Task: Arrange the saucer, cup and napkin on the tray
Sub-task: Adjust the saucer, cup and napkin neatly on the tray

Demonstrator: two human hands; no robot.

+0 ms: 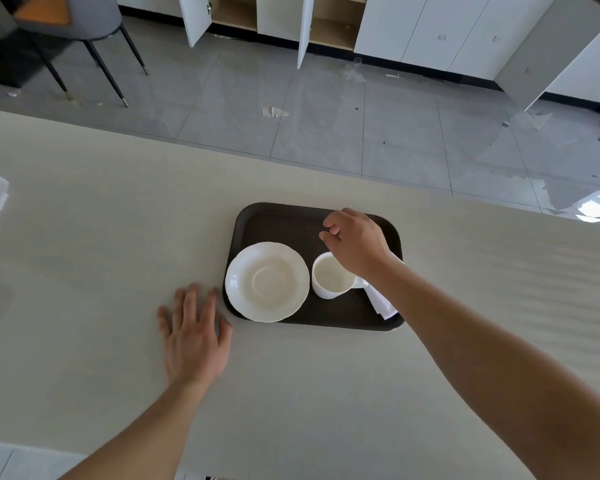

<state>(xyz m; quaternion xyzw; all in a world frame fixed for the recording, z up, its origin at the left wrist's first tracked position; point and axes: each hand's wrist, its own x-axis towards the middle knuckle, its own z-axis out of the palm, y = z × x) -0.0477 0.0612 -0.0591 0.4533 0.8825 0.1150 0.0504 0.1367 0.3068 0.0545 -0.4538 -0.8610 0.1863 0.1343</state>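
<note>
Left hand flat on beige table, fingers spread, empty. Right hand above dark brown plastic tray, fingers loosely curled, holding nothing; white ceramic cup beside white scalloped saucer, folded white napkin partly under forearm.

I see a dark brown tray carrying a plain white scalloped saucer, a white cup and a white napkin, all on a pale beige, faintly grained counter before grey floor tiles.

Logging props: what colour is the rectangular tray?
Dark brown plastic tray, clearest in the head view.
</note>
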